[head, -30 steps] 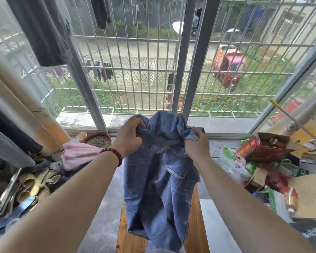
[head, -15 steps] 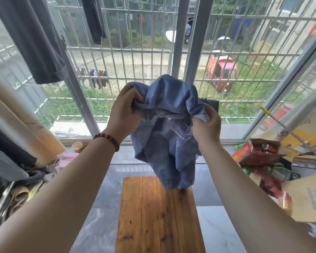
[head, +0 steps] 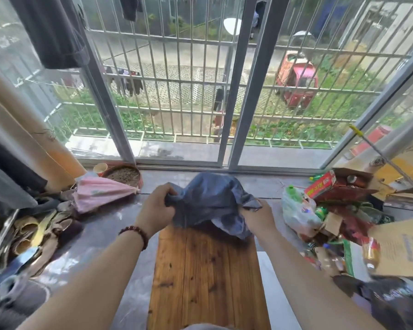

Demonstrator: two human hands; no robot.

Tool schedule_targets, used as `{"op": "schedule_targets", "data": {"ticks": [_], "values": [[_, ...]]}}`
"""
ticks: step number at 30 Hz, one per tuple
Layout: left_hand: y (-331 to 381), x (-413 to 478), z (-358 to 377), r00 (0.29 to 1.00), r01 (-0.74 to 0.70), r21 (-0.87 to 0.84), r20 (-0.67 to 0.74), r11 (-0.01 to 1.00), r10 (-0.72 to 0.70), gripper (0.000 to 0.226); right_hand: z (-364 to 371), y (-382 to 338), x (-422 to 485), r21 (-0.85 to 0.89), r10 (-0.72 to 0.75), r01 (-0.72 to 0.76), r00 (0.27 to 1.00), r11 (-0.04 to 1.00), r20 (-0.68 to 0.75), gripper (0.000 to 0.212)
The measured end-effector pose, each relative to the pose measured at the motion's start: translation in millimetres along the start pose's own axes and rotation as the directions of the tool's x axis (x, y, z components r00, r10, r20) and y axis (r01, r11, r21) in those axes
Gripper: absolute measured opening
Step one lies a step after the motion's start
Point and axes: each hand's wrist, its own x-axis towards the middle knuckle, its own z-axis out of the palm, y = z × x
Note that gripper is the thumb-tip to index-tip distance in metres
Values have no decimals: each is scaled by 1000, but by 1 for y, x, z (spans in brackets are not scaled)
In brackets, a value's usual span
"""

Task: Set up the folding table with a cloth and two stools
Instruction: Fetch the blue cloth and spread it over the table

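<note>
One blue cloth (head: 212, 201) is bunched over the far end of one wooden surface (head: 208, 277), its lower folds touching the planks. Two hands hold it: the left hand (head: 156, 211), with one bead bracelet (head: 135, 234) at the wrist, is closed on the cloth's left edge, and the right hand (head: 258, 217) is closed on its right edge. On the floor to the left lie one pink umbrella (head: 100, 192), one round dish of soil (head: 123, 173) beside one paper cup (head: 100, 168), and a heap of shoes (head: 31, 232). To the right sits one plastic bag of bottles (head: 298, 213) near one red carton (head: 320, 184).
</note>
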Motion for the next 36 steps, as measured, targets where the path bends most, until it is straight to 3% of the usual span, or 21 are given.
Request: {"op": "schedule_targets", "data": {"ticks": [2,5,7,11,14,17,19,21,25,28,32,36], "values": [[-15,-12,11,995,86,11,42,996,-86,28,14,20,0,-28,27,-25,997,999,66,20],[-30,-33,23,983,157,40,94,987,-160,22,29,47,-7,-22,80,-78,987,997,141,13],[-37,-43,28,978,190,48,79,981,-194,21,35,58,-18,87,157,-169,979,982,133,5],[-47,-60,29,956,286,10,60,958,-286,24,35,72,-36,202,181,-210,972,957,153,26],[-41,-74,24,930,354,28,95,935,-355,45,37,82,-44,52,201,-217,955,975,220,42],[-36,-86,17,922,329,121,172,936,-346,74,47,97,-44,-113,202,-184,964,976,174,64],[-40,-91,14,913,289,243,222,926,-343,84,47,95,-48,-204,176,-144,973,968,150,34],[-45,-94,12,903,281,303,236,910,-358,79,41,89,-52,-235,185,-171,982,957,42,12],[-46,-93,9,905,377,192,131,906,-405,53,34,92,-54,-104,264,-270,962,957,-67,37],[-52,-92,9,910,403,140,46,905,-412,40,33,91,-54,-81,283,-288,957,954,-65,39],[-62,-88,8,926,374,211,-41,903,-375,27,37,86,-52,-143,284,-288,958,947,-48,39],[-64,-85,4,928,365,263,-30,893,-371,28,38,85,-51,-132,279,-289,956,948,-89,33]]}}
